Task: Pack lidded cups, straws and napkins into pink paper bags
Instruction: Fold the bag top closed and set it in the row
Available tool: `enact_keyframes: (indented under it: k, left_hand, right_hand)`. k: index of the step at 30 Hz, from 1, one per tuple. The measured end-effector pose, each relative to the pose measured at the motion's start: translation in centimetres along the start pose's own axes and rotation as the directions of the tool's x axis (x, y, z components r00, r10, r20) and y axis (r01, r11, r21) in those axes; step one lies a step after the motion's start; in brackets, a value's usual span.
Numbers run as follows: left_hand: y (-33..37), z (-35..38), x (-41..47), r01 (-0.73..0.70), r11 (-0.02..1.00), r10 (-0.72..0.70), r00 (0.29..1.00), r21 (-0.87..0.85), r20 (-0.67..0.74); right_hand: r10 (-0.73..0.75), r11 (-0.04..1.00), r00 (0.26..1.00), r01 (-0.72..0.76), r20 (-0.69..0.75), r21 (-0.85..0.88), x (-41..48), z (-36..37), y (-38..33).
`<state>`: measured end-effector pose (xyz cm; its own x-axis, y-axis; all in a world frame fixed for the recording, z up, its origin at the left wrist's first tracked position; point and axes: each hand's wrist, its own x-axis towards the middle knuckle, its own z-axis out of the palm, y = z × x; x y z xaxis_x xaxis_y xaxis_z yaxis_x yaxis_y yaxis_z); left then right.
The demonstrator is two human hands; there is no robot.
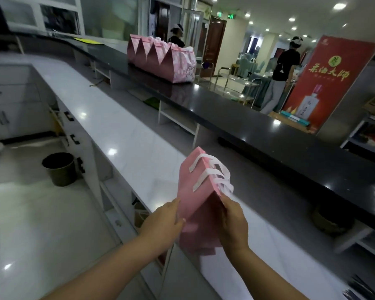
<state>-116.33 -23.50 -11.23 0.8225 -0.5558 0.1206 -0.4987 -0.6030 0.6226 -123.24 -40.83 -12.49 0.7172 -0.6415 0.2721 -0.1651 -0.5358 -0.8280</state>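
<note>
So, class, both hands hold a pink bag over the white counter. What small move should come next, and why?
Probably spread the mouth open and stand it on the white counter. The pink bag looks closed at the top, handles together, held between the left hand and the right hand; nothing can go in until it opens.

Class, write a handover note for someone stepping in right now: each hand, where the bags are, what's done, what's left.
Left hand and right hand both grip one pink bag by its sides, above the white counter; it looks folded nearly flat.
A row of pink bags stands on the black counter, tops closed, contents hidden.
No cups, straws or napkins in view.
Left: probably open this bag, fill it, set it with the row.
</note>
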Motion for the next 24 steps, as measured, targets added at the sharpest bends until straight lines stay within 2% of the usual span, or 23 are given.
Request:
enact_keyframes:
  k: [2,4,8,10,12,16,20,24]
  left_hand:
    - [-1.3,-0.8,1.2,-0.022,0.999,0.023,1.000,0.025,-0.006]
    - [-2.7,-1.9,2.5,-0.033,0.999,0.033,0.999,0.041,-0.001]
    - [-6.7,-5.0,5.0,-0.072,0.993,0.072,0.997,0.095,0.012]
    - [-9.5,-7.0,6.5,-0.065,0.994,0.067,0.998,0.084,-0.021]
    - [-12.6,-9.3,8.3,-0.051,0.998,0.054,0.996,0.043,-0.071]
    - [-18.7,-14.7,12.3,-0.031,0.997,0.022,0.990,-0.067,-0.139]
    - [-23.0,-19.3,16.2,-0.087,0.979,0.040,0.968,-0.184,-0.248]
    - [-25.7,-22.4,20.6,-0.052,0.970,-0.004,0.973,-0.236,-0.233]
  right_hand:
    - [-0.035,0.999,0.997,0.037,-0.066,0.029,0.7,1.7,-1.1]
    - [-0.132,0.991,0.986,0.129,-0.098,-0.035,1.2,3.8,-2.1]
    - [-0.077,0.996,0.994,0.073,-0.083,-0.041,3.4,9.0,-5.4]
    - [-0.098,0.990,0.994,0.092,-0.058,-0.103,4.7,12.2,-7.6]
    - [-0.095,0.995,0.992,0.091,-0.078,-0.051,5.9,16.1,-10.1]
    - [0.057,0.965,0.990,-0.021,-0.132,0.261,8.3,24.0,-15.4]
    - [-0.053,0.963,0.983,0.097,-0.177,0.252,10.8,30.3,-20.0]
    - [-0.080,0.955,0.974,0.136,-0.214,0.264,14.5,34.3,-22.8]
